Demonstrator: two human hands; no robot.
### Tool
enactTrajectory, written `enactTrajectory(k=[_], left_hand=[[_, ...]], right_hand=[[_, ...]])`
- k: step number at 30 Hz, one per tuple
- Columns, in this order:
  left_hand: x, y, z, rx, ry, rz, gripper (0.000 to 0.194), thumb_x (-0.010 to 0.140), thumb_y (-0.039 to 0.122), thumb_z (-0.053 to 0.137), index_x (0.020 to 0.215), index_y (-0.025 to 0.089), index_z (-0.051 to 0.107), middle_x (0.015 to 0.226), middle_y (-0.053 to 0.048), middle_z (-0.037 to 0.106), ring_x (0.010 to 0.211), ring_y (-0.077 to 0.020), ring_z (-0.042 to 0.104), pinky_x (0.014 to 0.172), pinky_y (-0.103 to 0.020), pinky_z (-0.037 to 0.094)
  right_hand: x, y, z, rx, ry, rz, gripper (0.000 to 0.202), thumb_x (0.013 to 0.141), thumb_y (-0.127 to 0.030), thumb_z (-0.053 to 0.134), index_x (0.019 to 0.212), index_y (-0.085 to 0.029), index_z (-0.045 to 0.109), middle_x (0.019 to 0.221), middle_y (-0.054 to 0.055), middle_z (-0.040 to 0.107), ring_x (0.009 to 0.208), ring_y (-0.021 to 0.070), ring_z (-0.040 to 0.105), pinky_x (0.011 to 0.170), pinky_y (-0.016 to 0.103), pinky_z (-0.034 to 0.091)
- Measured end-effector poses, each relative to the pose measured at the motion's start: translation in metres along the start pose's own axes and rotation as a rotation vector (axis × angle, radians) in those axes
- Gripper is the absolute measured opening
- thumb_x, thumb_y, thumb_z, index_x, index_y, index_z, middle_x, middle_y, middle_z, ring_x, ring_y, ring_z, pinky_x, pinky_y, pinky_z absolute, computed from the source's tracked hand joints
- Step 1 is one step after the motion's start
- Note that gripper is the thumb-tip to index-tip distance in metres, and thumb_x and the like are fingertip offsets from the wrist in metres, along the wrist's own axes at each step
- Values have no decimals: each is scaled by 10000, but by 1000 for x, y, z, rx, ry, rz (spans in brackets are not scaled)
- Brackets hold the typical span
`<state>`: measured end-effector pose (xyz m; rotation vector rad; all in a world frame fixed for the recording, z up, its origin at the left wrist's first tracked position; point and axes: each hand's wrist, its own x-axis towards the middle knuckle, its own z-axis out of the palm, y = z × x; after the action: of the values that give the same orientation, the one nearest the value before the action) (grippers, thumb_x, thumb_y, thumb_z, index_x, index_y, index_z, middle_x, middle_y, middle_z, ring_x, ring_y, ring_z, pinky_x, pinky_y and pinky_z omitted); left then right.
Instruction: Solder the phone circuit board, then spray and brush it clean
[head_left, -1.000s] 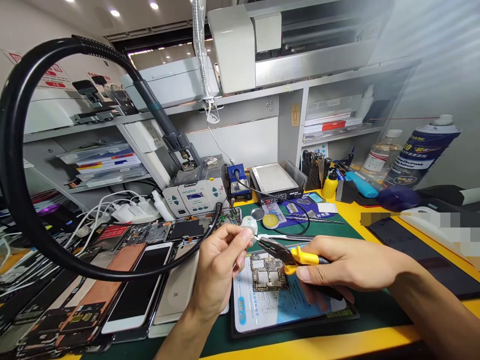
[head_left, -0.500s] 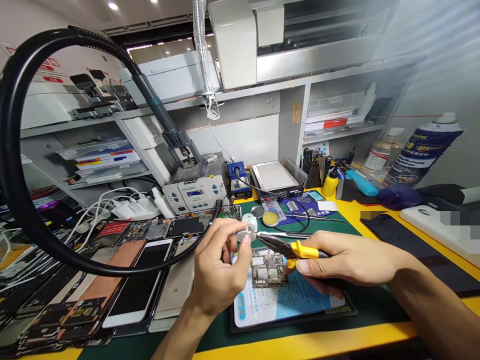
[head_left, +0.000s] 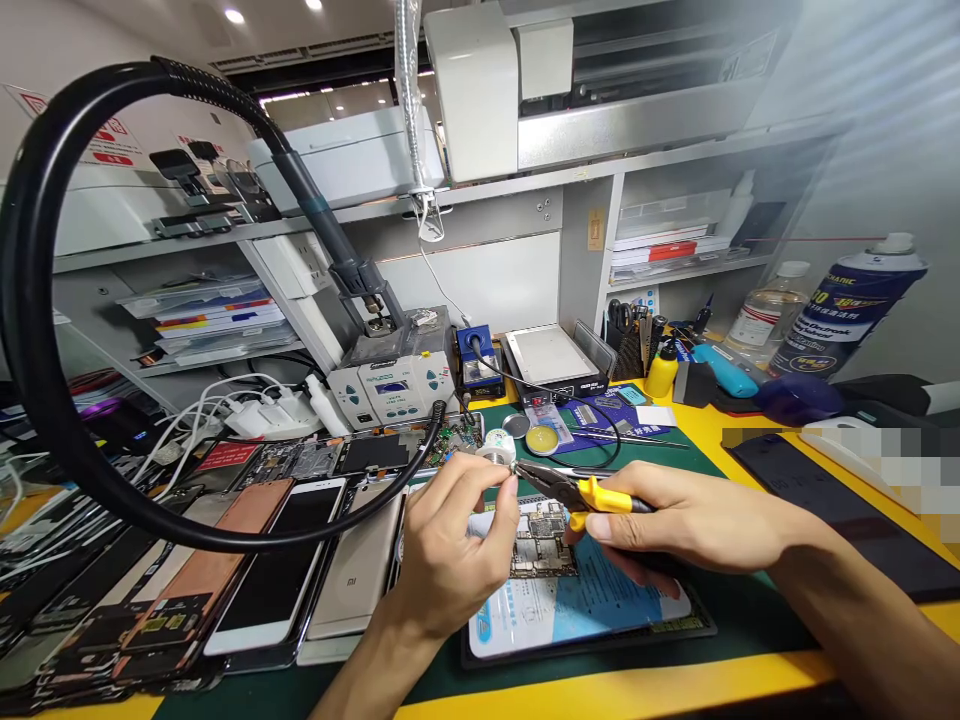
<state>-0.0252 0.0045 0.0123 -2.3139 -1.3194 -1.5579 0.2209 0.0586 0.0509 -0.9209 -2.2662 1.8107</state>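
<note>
My right hand [head_left: 660,520] is wrapped round the yellow-handled pliers [head_left: 559,487], whose dark jaws point left. At the jaw tip, my left hand [head_left: 461,530] pinches a tiny piece too small to name between thumb and forefinger. Below the pliers a phone circuit board [head_left: 541,550] lies on a blue and white sheet [head_left: 525,625] on a dark tray; my left hand hides part of the board and sheet. Small round tins stand just behind my fingers, one holding yellow paste [head_left: 541,439].
Phones [head_left: 281,570] and parts cover the left side, under a thick black hose [head_left: 150,525]. A rework station [head_left: 394,385], soldering unit [head_left: 480,362] and flat heater [head_left: 551,355] stand behind. A dark phone [head_left: 832,505], bottles and a spray can [head_left: 847,305] are at right.
My left hand has moved slightly right, covering more of the circuit board's left edge. The pliers have shifted a little left and up, still meeting the left fingertips.
</note>
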Motion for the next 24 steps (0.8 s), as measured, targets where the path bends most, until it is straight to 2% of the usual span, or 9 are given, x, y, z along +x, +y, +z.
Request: enactTrajectory(k=[7, 11, 15, 19, 22, 24], left_hand=[[-1, 3, 3, -61, -12, -57, 113, 873, 77, 673, 918, 179, 689, 837, -32, 679, 674, -130, 568, 627, -250, 439], [1, 5, 1, -151, -19, -191, 103, 947, 148, 622, 872, 188, 681, 790, -12, 629, 642, -123, 530, 596, -247, 422], [3, 5, -1, -256, -44, -309, 196, 1000, 240, 581, 819, 203, 648, 767, -2, 604, 670, -137, 547, 615, -253, 441], [2, 5, -2, -321, -58, -352, 216, 1001, 268, 585, 802, 203, 638, 759, 1, 585, 677, -139, 534, 623, -257, 440], [2, 7, -2, -343, -61, -343, 206, 993, 260, 586, 803, 201, 639, 759, -1, 588, 679, -140, 533, 627, -261, 438], [2, 8, -2, -346, -61, -332, 201, 988, 252, 589, 800, 200, 639, 759, -2, 592, 681, -140, 533, 629, -261, 434]], right_hand=[[3, 1, 3, 48, -44, 99, 634, 924, -730, 572, 787, -125, 705, 535, -1, 600, 370, 81, 449, 369, 184, 357], [2, 6, 3, 124, -62, 89, 603, 923, -707, 593, 883, -125, 747, 655, 35, 700, 378, 92, 508, 352, 193, 400], [-1, 6, 1, 168, -28, 75, 565, 920, -668, 634, 863, -117, 749, 807, 75, 751, 432, 78, 571, 378, 166, 433], [-1, 1, 1, 264, -114, 46, 542, 924, -632, 637, 785, -114, 715, 718, 50, 698, 462, 96, 610, 371, 148, 445], [2, 0, 3, 308, -168, 33, 548, 911, -637, 642, 759, -113, 691, 734, 61, 700, 482, 109, 641, 363, 150, 462], [3, 1, 3, 340, -180, 41, 554, 895, -655, 658, 801, -111, 697, 736, 64, 708, 463, 108, 642, 342, 145, 452]])
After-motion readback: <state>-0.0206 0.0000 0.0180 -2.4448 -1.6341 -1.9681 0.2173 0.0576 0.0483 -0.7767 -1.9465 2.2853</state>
